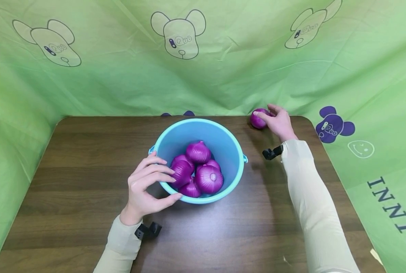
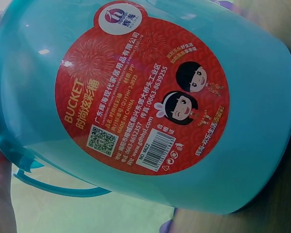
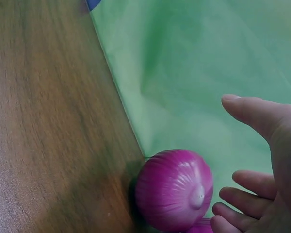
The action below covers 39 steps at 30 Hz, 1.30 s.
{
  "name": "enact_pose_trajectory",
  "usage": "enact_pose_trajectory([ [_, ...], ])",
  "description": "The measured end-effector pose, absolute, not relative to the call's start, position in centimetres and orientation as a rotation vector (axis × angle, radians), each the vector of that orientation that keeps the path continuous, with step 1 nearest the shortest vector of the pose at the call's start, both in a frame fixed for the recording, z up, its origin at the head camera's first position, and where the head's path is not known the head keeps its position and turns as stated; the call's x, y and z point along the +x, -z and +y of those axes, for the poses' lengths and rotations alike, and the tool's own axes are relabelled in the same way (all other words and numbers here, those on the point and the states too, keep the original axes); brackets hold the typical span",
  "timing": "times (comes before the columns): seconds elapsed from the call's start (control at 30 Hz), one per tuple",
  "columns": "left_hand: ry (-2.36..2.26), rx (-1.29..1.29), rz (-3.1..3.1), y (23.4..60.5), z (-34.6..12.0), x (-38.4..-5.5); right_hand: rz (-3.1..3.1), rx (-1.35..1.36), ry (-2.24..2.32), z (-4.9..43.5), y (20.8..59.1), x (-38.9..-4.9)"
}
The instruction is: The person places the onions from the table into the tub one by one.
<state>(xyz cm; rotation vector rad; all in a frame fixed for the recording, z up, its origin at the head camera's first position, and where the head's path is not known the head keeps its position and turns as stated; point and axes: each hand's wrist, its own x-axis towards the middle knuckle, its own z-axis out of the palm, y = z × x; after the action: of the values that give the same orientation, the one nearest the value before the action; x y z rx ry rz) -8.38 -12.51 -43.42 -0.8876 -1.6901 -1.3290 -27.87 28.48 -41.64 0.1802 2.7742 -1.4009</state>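
In the head view my left hand grips the near-left rim of a light-blue bucket, its fingers reaching over the edge and the thumb on the front rim. Several purple onions lie inside. At the back right of the table, my right hand is beside another purple onion. The right wrist view shows that onion with the thumb apart from it and loosely bent fingers close by. A second purple onion peeks out at the lower edge there.
The brown wooden table is bordered by green printed cloth at the back and sides. A bucket handle hangs on the bucket's side, which bears a red round label. Black wrist cameras sit on both sleeves.
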Motion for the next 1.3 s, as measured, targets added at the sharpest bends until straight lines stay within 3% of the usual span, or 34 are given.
enact_pose_trajectory([
  [1.3,1.333,-0.878,-1.700,43.1,-12.5,-8.3,2.806,0.139,1.361,27.4,45.2,-26.6],
])
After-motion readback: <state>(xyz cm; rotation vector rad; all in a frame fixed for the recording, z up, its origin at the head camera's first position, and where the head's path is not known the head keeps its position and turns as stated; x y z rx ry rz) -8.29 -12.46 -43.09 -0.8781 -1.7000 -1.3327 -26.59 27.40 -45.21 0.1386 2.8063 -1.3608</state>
